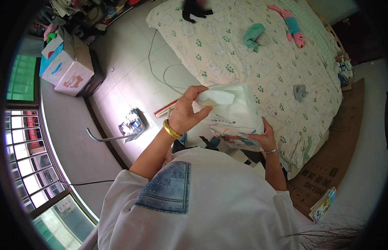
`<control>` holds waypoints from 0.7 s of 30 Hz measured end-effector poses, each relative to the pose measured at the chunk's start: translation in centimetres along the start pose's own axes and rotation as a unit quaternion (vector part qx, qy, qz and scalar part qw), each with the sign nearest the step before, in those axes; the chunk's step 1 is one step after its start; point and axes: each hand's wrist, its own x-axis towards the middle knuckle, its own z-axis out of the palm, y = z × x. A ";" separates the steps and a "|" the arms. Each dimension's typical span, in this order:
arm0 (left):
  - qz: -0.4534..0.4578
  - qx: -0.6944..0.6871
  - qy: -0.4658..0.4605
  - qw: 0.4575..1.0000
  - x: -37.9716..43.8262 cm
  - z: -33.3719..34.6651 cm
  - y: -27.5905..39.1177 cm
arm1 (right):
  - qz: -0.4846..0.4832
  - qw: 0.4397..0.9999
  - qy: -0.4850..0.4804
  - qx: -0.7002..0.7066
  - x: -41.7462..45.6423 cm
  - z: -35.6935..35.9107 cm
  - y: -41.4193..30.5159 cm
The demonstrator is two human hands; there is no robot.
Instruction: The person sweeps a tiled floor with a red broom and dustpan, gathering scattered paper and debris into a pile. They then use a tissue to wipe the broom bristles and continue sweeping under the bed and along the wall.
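My left hand (pixel 189 109), with a gold bangle at its wrist, is at the left end of a white plastic pack of tissues (pixel 234 115). Its thumb and fingers close on the edge by the pack's opening, where a white tissue (pixel 219 96) shows. From the right, my right hand (pixel 265 136) grips the pack's lower side, thumb in front and the other fingers mostly hidden. The pack is tilted in front of my chest and bears writing and a coloured print. What lies deeper in the opening is hidden.
A bed with a bear-print cover (pixel 219 59) stands ahead and right, bearing a pink plush toy (pixel 292 26), green cloth (pixel 253 36) and grey cloth (pixel 300 92). On the floor are a broom (pixel 165 108), a filled dustpan (pixel 133 123) and a cable (pixel 150 62). Cardboard (pixel 334 150) lies right.
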 end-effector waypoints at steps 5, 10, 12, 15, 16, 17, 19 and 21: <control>-0.102 -0.160 0.112 0.975 -1.6 1.3 -3.0 | 0.018 1.000 -0.009 -0.007 -0.1 0.0 -0.9; -0.152 -0.403 0.337 0.837 -1.1 0.5 -4.4 | 0.010 0.998 0.013 -0.064 -0.5 -1.9 0.9; -0.186 -0.439 0.353 0.805 -1.1 0.2 -4.3 | 0.036 0.997 0.025 -0.058 -0.6 -2.8 1.5; -0.220 -0.463 0.359 0.780 -0.5 0.0 -3.8 | 0.073 0.996 0.048 -0.034 -1.2 -3.7 1.8; -0.226 -0.464 0.355 0.780 -0.4 0.0 -4.0 | 0.085 0.995 0.056 -0.023 -1.4 -3.9 1.8; -0.230 -0.474 0.346 0.776 -0.4 0.0 -4.2 | 0.090 0.994 0.064 -0.010 -1.6 -4.0 1.9; -0.240 -0.494 0.323 0.771 -0.3 0.2 -4.7 | 0.102 0.991 0.084 0.019 -2.3 -4.5 2.3; -0.255 -0.492 0.307 0.774 -0.2 0.5 -4.9 | 0.103 0.991 0.084 -0.003 -2.7 -5.5 3.4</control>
